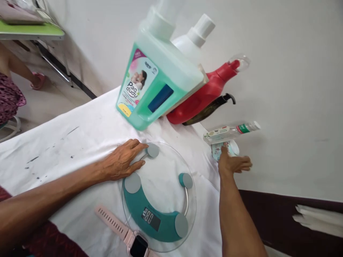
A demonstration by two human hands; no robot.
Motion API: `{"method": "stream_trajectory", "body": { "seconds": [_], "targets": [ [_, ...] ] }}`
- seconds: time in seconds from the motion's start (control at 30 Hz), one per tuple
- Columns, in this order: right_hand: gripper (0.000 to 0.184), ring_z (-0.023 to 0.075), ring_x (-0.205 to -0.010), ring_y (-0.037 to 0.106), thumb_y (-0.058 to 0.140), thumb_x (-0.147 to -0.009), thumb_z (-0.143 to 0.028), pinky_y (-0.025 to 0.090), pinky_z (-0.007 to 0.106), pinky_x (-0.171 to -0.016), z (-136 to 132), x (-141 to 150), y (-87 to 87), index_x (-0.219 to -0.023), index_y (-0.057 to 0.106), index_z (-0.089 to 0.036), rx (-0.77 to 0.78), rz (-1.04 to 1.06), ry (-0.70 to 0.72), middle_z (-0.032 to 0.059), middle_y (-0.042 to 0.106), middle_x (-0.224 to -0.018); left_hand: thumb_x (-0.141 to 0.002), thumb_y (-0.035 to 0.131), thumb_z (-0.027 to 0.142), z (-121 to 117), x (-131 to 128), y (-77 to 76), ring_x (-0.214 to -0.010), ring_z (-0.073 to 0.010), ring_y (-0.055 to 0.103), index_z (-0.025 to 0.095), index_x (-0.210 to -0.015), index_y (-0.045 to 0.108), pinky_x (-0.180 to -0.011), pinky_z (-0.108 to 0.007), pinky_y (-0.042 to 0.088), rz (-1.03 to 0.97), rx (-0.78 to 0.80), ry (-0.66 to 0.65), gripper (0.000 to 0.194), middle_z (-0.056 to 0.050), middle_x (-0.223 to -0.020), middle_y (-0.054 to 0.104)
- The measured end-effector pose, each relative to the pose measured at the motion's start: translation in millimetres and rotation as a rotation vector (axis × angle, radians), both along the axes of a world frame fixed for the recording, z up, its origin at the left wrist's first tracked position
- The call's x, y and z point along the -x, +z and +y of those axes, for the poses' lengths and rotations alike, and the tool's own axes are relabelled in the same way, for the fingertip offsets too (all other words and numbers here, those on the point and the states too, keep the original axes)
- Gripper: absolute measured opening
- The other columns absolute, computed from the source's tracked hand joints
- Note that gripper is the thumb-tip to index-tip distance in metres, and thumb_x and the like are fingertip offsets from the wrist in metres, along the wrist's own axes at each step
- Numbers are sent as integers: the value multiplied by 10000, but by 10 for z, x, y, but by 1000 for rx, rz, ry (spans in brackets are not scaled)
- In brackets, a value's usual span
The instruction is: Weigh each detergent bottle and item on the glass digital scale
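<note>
A round glass bathroom scale point(150, 225) with a teal curved band and a lit display lies on the white cloth. My left hand point(122, 160) rests at its left edge, thumb and fingers apart, fingertips by one grey foot pad. At the right, my right hand point(232, 163) reaches to a small pale printed tub point(217, 151); its thumb overlaps the tub while the other fingers stretch out to the right. I cannot tell whether it touches the tub. Just behind stands a clear plastic bottle point(223, 134) with a green and red band.
Behind the scale stand a large green detergent jug point(171, 78), a white-capped bottle point(187, 44), a red bottle point(193, 98) and a dark pump bottle point(210, 110). A pink smartwatch point(138, 244) lies in front. Another person's leg point(20, 67) shows near a green table point(32, 30).
</note>
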State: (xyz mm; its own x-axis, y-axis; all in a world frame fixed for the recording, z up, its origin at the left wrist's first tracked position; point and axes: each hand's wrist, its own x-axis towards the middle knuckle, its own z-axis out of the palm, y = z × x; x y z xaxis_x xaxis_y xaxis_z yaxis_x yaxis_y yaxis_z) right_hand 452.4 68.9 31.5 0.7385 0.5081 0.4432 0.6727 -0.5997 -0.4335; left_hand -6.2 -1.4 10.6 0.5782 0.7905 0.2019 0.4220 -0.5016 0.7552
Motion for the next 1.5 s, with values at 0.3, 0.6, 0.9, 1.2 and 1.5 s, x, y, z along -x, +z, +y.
{"method": "stream_trajectory", "body": {
  "seconds": [0.3, 0.6, 0.9, 1.2, 1.5],
  "targets": [
    [549, 331, -1268, 604, 714, -893, -587, 536, 550, -1051, -295, 1985, 366, -1279, 572, -224, -145, 47, 997, 154, 628, -1341, -1061, 503, 361, -9, -3, -33, -1175, -312, 584, 184, -1458, 514, -1038, -541, 536, 3, -19, 0, 436, -149, -1283, 610],
    [578, 226, -949, 655, 867, -714, -647, 554, 408, -924, 229, 3086, 269, -999, 670, -185, -56, 679, 1140, 49, 719, -960, -1009, 572, 323, -9, -8, -16, -1134, -311, 600, 183, -1343, 561, -982, -495, 554, 20, -26, 9, 363, -150, -1237, 618],
    [447, 253, -1088, 685, 799, -790, -578, 524, 471, -1069, 352, 3268, 138, -1006, 756, -189, -333, 849, 1191, 67, 767, -1019, -996, 592, 320, -7, -15, 22, -1128, -300, 595, 192, -1279, 565, -971, -465, 549, 67, -13, 7, 312, -137, -1226, 619],
    [387, 159, -743, 581, 845, -744, -506, 565, 361, -809, 368, 3425, 181, -744, 579, -224, -611, 926, 942, -24, 612, -746, -1004, 591, 316, 8, 24, 67, -1128, -302, 611, 141, -1335, 562, -990, -457, 547, 102, 3, -18, 375, -160, -1226, 622],
    [386, 87, -504, 368, 767, -651, -356, 354, 243, -472, 390, 3382, 488, -597, 401, -250, -653, 945, 851, -87, 373, -525, -1003, 609, 326, 13, -5, -18, -1173, -315, 603, 169, -1364, 545, -991, -471, 554, 71, -23, 1, 399, -152, -1271, 622]
  ]
}}
